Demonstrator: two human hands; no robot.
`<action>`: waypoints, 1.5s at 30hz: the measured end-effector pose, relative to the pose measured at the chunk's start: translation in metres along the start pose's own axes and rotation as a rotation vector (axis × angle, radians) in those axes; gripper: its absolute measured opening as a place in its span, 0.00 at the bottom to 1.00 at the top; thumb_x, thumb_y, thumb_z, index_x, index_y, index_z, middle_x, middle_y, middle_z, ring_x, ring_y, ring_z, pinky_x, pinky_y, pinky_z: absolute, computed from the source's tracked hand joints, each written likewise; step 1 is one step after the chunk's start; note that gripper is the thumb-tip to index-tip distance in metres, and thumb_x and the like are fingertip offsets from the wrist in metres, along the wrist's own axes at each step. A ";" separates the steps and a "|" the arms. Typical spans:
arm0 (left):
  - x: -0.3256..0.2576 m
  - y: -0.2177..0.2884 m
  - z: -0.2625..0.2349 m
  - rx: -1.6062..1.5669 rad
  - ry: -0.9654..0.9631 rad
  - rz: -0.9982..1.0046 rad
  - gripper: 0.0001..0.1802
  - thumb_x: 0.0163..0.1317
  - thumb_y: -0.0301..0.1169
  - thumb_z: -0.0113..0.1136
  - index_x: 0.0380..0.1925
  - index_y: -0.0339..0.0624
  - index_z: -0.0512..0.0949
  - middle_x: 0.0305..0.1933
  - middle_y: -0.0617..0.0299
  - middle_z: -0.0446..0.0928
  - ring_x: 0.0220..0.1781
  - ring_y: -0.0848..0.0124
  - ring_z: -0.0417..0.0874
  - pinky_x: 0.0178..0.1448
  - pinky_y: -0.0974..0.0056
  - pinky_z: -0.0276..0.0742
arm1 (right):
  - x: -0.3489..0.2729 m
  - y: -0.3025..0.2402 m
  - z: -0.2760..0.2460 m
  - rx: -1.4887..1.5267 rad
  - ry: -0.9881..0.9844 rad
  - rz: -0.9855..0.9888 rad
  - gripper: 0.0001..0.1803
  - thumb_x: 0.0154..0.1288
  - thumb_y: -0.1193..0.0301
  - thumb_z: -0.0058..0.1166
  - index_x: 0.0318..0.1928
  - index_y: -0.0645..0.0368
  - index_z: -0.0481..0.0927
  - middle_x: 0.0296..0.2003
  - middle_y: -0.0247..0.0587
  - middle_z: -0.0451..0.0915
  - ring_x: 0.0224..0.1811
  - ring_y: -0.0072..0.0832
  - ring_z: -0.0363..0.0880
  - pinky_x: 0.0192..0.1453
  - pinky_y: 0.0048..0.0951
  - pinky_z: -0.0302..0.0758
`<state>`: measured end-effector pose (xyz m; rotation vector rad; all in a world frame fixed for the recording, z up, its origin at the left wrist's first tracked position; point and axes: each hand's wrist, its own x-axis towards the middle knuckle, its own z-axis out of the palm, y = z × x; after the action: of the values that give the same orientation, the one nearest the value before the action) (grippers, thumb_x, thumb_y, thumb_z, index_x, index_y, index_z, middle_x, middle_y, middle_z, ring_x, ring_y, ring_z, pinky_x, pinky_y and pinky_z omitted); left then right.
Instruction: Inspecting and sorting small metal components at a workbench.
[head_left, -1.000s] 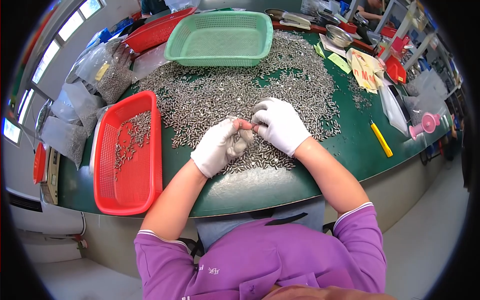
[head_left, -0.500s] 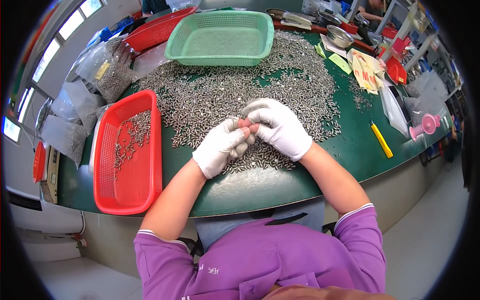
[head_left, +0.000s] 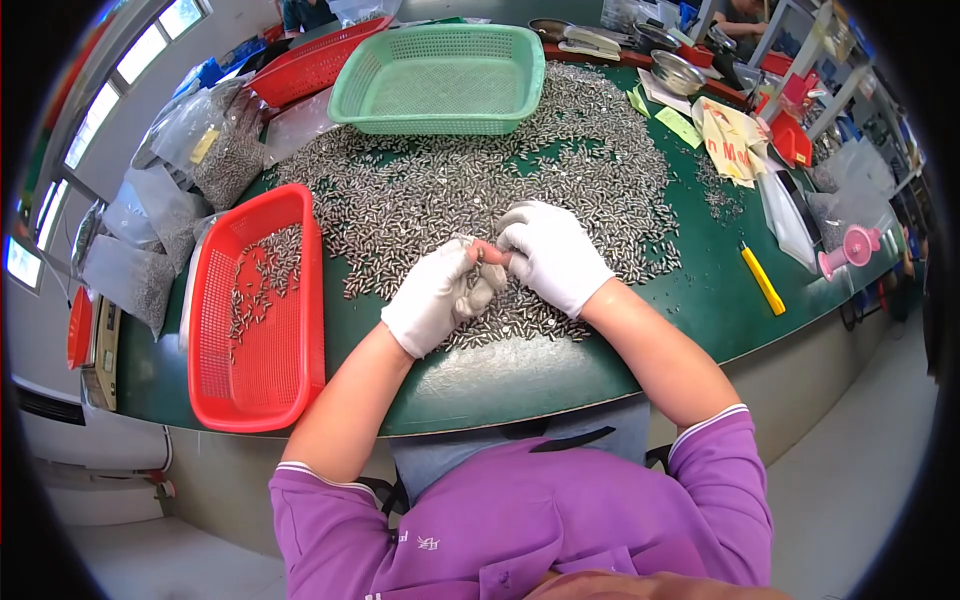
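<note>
My left hand (head_left: 432,297), in a white glove with bare fingertips, is closed, its fingers curled in over the near middle of the table. My right hand (head_left: 557,258), gloved the same way, is closed too, its fingertips meeting those of the left. What lies between the fingers is hidden or too small to make out. Beneath and beyond both hands spreads a wide layer of small metal pins (head_left: 430,195), shiny with darker parts. To the left, a red plastic basket (head_left: 268,355) holds a loose scatter of similar pins.
A green basket (head_left: 440,126) sits on the pins at the far side. Bags of small parts (head_left: 135,275) stand along the left. At right lie a yellow-handled tool (head_left: 763,281), a pink spool-like object (head_left: 855,250) and a printed paper bag (head_left: 728,143). Metal bowls (head_left: 677,73) are farther back.
Both hands stay in nearly the same place. The right fingers have shifted and curled closer over the left fingertips, and the left index finger is now straighter. The baskets have not moved.
</note>
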<state>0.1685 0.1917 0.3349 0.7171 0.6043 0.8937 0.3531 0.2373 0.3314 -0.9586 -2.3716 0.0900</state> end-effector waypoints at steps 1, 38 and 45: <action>0.000 0.000 0.001 0.002 0.017 0.005 0.13 0.68 0.39 0.47 0.39 0.41 0.72 0.31 0.62 0.74 0.21 0.81 0.64 0.23 0.78 0.58 | 0.000 0.001 -0.002 0.017 -0.006 0.010 0.06 0.47 0.68 0.59 0.27 0.54 0.82 0.35 0.36 0.79 0.43 0.36 0.76 0.47 0.35 0.73; 0.002 0.001 0.002 0.064 -0.027 -0.028 0.10 0.64 0.35 0.55 0.41 0.42 0.72 0.29 0.68 0.72 0.20 0.86 0.62 0.21 0.81 0.56 | 0.005 -0.011 -0.019 0.383 0.127 -0.031 0.06 0.52 0.74 0.57 0.33 0.59 0.76 0.42 0.42 0.78 0.48 0.39 0.75 0.52 0.35 0.73; 0.000 0.001 0.001 0.103 0.035 0.001 0.10 0.65 0.36 0.53 0.39 0.42 0.71 0.29 0.66 0.72 0.20 0.83 0.63 0.21 0.80 0.58 | 0.001 0.000 -0.019 0.067 0.093 0.048 0.12 0.50 0.70 0.59 0.38 0.54 0.80 0.43 0.40 0.78 0.48 0.39 0.75 0.53 0.36 0.72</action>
<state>0.1687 0.1920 0.3368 0.7959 0.6845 0.8826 0.3630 0.2350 0.3476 -0.9663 -2.2470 0.1396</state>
